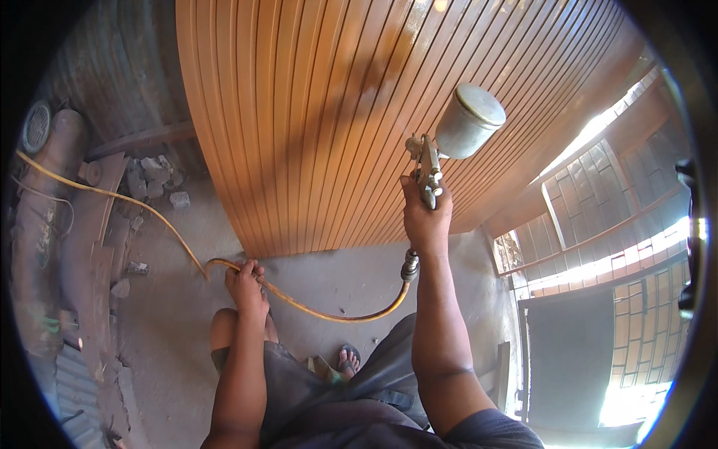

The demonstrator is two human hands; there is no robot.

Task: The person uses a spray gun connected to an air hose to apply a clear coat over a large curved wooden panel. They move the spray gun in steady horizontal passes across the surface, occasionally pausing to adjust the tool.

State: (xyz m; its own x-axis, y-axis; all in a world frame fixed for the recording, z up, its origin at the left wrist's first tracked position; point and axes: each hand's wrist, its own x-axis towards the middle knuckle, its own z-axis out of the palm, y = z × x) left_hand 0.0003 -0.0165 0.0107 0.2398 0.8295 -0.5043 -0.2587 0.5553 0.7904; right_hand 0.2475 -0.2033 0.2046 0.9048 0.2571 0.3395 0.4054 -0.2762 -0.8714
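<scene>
The right hand (426,217) is raised with its grip clamped around the handle of a metal spray gun (428,166), whose nozzle end points at the ribbed wooden panel (314,112) leaning upright in front of the person. A grey metal cup (470,120) sits on top of the gun, tilted up and to the right. From the bottom of the handle, below the wrist, a metal fitting (410,266) joins a yellow air hose (329,313), which sags in a loop over the concrete floor (187,314) and rises to the left hand (247,284). That hand's grip is closed on the hose, low and just in front of the bare knee (223,323) (the fingers wrap right round it). Past the left hand the hose runs on across the floor to the far left, by some stone rubble (153,179) and a rusty pipe (45,187). A sandalled foot (347,361) shows between the forearms. To the right stands a metal gate (598,299) with sunlight coming through its grille.
</scene>
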